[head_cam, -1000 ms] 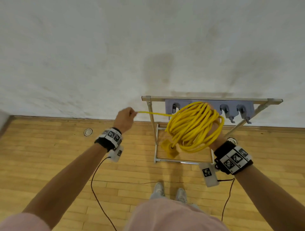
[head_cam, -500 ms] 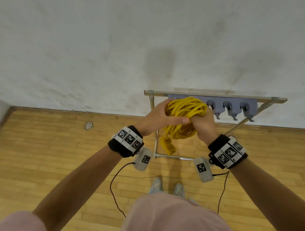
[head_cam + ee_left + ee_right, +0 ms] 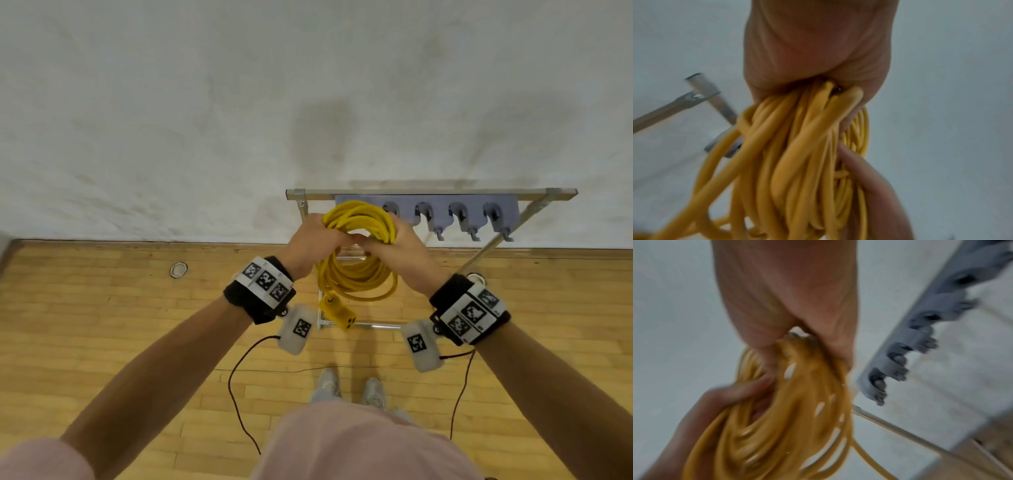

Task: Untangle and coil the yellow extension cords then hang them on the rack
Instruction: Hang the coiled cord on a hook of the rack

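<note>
Both hands, left hand and right hand, have a closed grip on the top of the yellow cord coil, held just before the rack. The coil hangs lengthwise downward, its socket end lowest, seen only from the head camera. The wrist views show the strands bunched in each fist.

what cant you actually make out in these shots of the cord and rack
- Head view: the leftmost hook of the rack is hidden behind the yellow extension cord coil.
- Head view: the fingertips of the left hand and right hand are buried in the coil.
- Head view: only the socket end shows; the plug end is not visible.
- Right wrist view: motion blur smears the hooks.
</note>
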`<state>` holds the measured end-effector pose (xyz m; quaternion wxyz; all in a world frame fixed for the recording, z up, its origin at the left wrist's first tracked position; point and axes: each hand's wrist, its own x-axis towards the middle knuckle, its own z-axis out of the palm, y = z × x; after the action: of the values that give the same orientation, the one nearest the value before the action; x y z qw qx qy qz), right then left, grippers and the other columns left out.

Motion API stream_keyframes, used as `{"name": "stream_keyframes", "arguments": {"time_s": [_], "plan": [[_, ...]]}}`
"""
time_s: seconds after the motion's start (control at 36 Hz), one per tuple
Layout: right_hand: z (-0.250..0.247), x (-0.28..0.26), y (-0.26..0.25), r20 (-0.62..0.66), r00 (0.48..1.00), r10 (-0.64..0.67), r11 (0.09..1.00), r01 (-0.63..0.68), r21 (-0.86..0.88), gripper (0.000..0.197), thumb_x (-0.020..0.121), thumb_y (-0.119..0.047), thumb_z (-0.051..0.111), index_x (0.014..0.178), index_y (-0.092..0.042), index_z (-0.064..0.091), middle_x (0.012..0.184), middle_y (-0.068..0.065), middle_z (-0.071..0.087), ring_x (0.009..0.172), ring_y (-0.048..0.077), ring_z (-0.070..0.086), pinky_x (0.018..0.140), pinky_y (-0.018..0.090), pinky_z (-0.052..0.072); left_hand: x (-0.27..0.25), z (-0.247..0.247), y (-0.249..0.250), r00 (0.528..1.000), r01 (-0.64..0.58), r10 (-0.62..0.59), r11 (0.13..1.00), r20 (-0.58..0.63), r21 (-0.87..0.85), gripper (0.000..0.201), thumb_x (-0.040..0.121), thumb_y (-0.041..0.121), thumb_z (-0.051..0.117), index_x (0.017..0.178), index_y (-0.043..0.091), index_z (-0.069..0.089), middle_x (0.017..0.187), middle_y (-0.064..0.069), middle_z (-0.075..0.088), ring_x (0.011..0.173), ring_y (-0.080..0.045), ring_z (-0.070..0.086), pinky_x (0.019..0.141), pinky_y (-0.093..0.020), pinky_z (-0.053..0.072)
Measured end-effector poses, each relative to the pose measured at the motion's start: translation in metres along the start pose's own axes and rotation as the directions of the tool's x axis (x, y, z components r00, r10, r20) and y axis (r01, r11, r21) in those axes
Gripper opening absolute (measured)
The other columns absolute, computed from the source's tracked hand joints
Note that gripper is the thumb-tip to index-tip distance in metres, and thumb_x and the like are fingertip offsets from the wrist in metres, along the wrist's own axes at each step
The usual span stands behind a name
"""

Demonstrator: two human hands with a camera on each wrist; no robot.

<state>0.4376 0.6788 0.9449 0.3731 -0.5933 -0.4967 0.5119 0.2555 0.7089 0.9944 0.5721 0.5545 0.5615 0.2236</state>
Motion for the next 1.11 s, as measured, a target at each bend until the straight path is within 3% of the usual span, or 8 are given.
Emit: {"name": "stream_keyframes", "arguments": {"time_s": [0.14, 0.25, 0.33, 0.42, 0.58, 0.69, 0.94, 1.11], "plan": [[-0.024, -0.016, -0.007, 0.388, 0.921, -0.033, 0.753, -0.232, 0.616, 0.052, 0.1, -0.049, 0.046, 0.134, -0.014, 0.062, 0.12, 0.008, 0.07, 0.109, 0.023, 0.066, 0.093, 0.036, 0.055, -0.002, -0.023, 0.001, 0.969, 0.114, -0.007, 0.899, 0.246, -0.422, 0.045, 0.094, -0.001, 0.058, 0.056, 0.02, 0.067, 0.052, 0.004, 0.047, 0.047, -0.012, 0.043, 0.052, -0.025, 0.041], [-0.005, -0.016, 0.001, 0.437, 0.899, -0.023, 0.844, -0.216, 0.491, 0.052, 0.109, -0.044, 0.023, 0.126, -0.035, 0.072, 0.129, 0.005, 0.07, 0.12, 0.029, 0.063, 0.102, 0.044, 0.052, 0.0, -0.038, 0.011, 0.942, 0.2, 0.035, 0.743, 0.335, -0.639, 0.028, 0.085, 0.005, 0.054, 0.061, 0.015, 0.047, 0.054, 0.003, 0.034, 0.047, -0.011, 0.035, 0.05, -0.024, 0.041], [0.008, -0.018, 0.005, 0.518, 0.855, -0.021, 0.871, -0.239, 0.43, 0.072, 0.11, -0.052, 0.011, 0.121, -0.005, 0.064, 0.105, 0.027, 0.066, 0.095, 0.043, 0.062, 0.096, 0.056, 0.05, 0.001, -0.055, 0.022, 0.926, 0.188, 0.093, 0.727, 0.366, -0.661, 0.027, 0.085, 0.003, 0.05, 0.061, 0.016, 0.047, 0.054, 0.003, 0.036, 0.048, -0.008, 0.037, 0.049, -0.021, 0.039], [0.009, -0.017, 0.012, 0.573, 0.818, -0.051, 0.926, -0.176, 0.334, 0.061, 0.108, -0.052, 0.026, 0.098, 0.0, 0.057, 0.072, 0.013, 0.051, 0.074, 0.037, 0.049, 0.105, 0.068, 0.041, 0.001, -0.078, 0.031, 0.919, 0.17, 0.15, 0.683, 0.364, -0.71, 0.026, 0.077, 0.0, 0.065, 0.065, 0.015, 0.047, 0.055, 0.004, 0.038, 0.048, -0.007, 0.04, 0.048, -0.018, 0.037], [0.004, -0.01, 0.05, 0.483, 0.874, 0.054, 0.997, -0.021, -0.075, 0.038, 0.105, -0.044, 0.052, 0.076, -0.02, 0.059, 0.062, -0.001, 0.054, 0.06, 0.02, 0.058, 0.086, 0.057, 0.055, 0.002, -0.128, 0.043, 0.989, 0.018, 0.098, 0.647, 0.107, -0.762, 0.034, 0.09, 0.003, 0.045, 0.059, 0.016, 0.046, 0.054, 0.005, 0.041, 0.05, -0.007, 0.042, 0.068, -0.019, 0.026], [-0.004, -0.007, 0.059, 0.369, 0.925, 0.088, 0.986, -0.028, -0.164, 0.045, 0.098, -0.055, 0.051, 0.078, -0.015, 0.058, 0.064, 0.002, 0.057, 0.061, 0.022, 0.057, 0.07, 0.039, 0.053, 0.01, -0.143, 0.04, 0.991, -0.059, -0.05, 0.686, -0.128, -0.725, 0.039, 0.095, -0.002, 0.043, 0.06, 0.016, 0.046, 0.051, 0.004, 0.042, 0.046, -0.009, 0.043, 0.052, -0.022, 0.041], [-0.024, -0.01, 0.028, 0.296, 0.952, -0.079, 0.997, 0.071, 0.038, 0.029, 0.101, -0.01, 0.062, 0.124, -0.027, 0.057, 0.077, 0.006, 0.063, 0.057, 0.021, 0.051, 0.051, 0.031, 0.045, 0.033, -0.135, -0.013, 0.75, 0.017, -0.114, 0.988, -0.651, -0.153, 0.013, 0.077, 0.004, 0.07, 0.073, 0.008, 0.058, 0.066, -0.01, 0.051, 0.057, -0.02, 0.048, 0.055, -0.03, 0.036], [-0.028, -0.034, -0.046, 0.549, 0.781, -0.297, 0.953, 0.206, 0.222, 0.036, 0.088, -0.001, 0.076, 0.121, -0.002, 0.063, 0.117, 0.016, 0.069, 0.108, 0.032, 0.069, 0.097, 0.044, 0.055, 0.035, -0.115, -0.035, 0.758, 0.111, -0.165, 0.986, -0.631, -0.125, 0.012, 0.072, 0.01, 0.069, 0.075, 0.01, 0.058, 0.066, -0.008, 0.048, 0.061, -0.02, 0.045, 0.058, -0.035, 0.035]]}}
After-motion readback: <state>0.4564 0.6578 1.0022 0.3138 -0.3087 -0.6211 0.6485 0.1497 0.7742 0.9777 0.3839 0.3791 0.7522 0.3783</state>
